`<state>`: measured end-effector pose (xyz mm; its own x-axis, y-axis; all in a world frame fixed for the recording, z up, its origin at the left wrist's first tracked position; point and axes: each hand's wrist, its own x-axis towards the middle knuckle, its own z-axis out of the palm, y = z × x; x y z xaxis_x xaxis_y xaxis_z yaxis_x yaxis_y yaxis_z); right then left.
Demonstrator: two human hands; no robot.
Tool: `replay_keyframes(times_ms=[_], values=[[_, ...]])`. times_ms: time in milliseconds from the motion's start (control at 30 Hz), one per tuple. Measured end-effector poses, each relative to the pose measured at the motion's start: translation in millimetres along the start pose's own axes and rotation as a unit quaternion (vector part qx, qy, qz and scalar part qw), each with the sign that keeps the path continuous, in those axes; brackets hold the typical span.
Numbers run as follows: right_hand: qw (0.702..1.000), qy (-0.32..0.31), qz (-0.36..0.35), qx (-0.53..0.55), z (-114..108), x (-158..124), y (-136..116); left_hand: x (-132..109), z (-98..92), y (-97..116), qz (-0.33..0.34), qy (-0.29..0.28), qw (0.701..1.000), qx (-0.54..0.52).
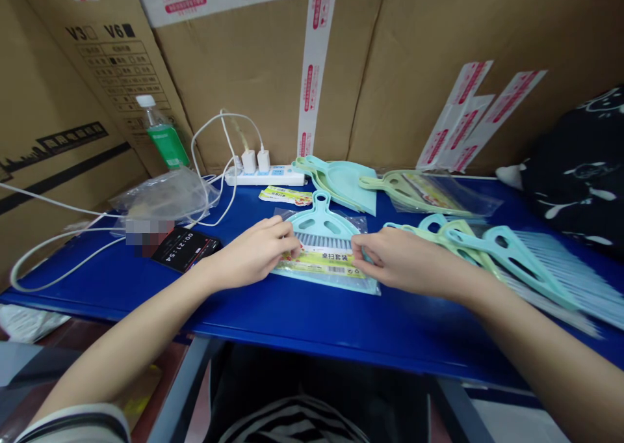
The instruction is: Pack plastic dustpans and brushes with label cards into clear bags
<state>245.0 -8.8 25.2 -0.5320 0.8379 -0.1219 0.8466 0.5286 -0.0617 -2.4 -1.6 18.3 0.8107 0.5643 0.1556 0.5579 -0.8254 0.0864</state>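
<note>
Light-blue brush-and-dustpan set point(320, 225) is laid flat between the two hands on the blue tabletop point(234, 309), its looped handle pointed away from the body. It is enclosed in a clear plastic bag point(359, 223) together with a yellow label card point(331, 262), which is placed just below the bristles. Farther back to the right, a green dustpan point(412, 199) is contained in a second clear bag point(480, 203); at the left, crumpled clear plastic point(160, 192) is heaped near a green-labelled bottle point(166, 140), whose contents cannot be made out. The bag's left edge is pinched by the left hand point(258, 251), its fingers bent and drawn in close; the right edge is pinched likewise by the right hand point(390, 254), its fingertips curled in beside the card. Unbagged dustpans point(348, 179) are stacked beside the power strip point(273, 176), in front of which loose label cards point(285, 194) are laid. Loose brushes point(548, 280) are piled beyond the right forearm, and a phone point(185, 248) displaying 00:21:54 is set near the left wrist.
</note>
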Motion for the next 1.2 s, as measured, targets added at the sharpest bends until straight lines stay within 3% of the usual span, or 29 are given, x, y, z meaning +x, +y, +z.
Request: replay_keyframes(times_ms=[367, 533, 667, 733, 800, 933, 1033, 1200], values=[[1.000, 0.016, -0.005, 0.019, 0.5, 0.7, -3.0, 1.8, 2.7, 0.5, 0.034, -0.066, 0.997, 0.026], [1.000, 0.007, 0.028, 0.005, -1.2, -0.6, -3.6, 2.9, 5.3, 1.6, 0.040, -0.080, 0.994, 0.055], [0.997, 0.047, 0.042, -0.031, -3.2, 0.0, 1.0, 3.8, 6.6, 2.7, 0.041, -0.088, 0.992, 0.075], [0.994, 0.099, 0.006, -0.050, -2.4, 1.9, 2.2, 4.1, 7.3, 2.9, 0.042, -0.091, 0.991, 0.084], [0.985, 0.147, -0.074, -0.050, 0.8, 4.4, 0.0, 4.2, 7.9, 3.1, 0.044, -0.092, 0.990, 0.093], [0.965, 0.144, -0.220, -0.025, 11.7, 6.7, -12.1, 4.2, 8.5, 4.3, 0.045, -0.087, 0.991, 0.096], [0.969, 0.107, -0.223, -0.002, 16.4, 5.3, -18.6, 4.2, 8.2, 5.1, 0.042, -0.084, 0.991, 0.094], [0.983, 0.087, -0.159, 0.025, 13.1, 2.5, -17.4, 4.7, 8.3, 4.8, 0.044, -0.075, 0.993, 0.079]])
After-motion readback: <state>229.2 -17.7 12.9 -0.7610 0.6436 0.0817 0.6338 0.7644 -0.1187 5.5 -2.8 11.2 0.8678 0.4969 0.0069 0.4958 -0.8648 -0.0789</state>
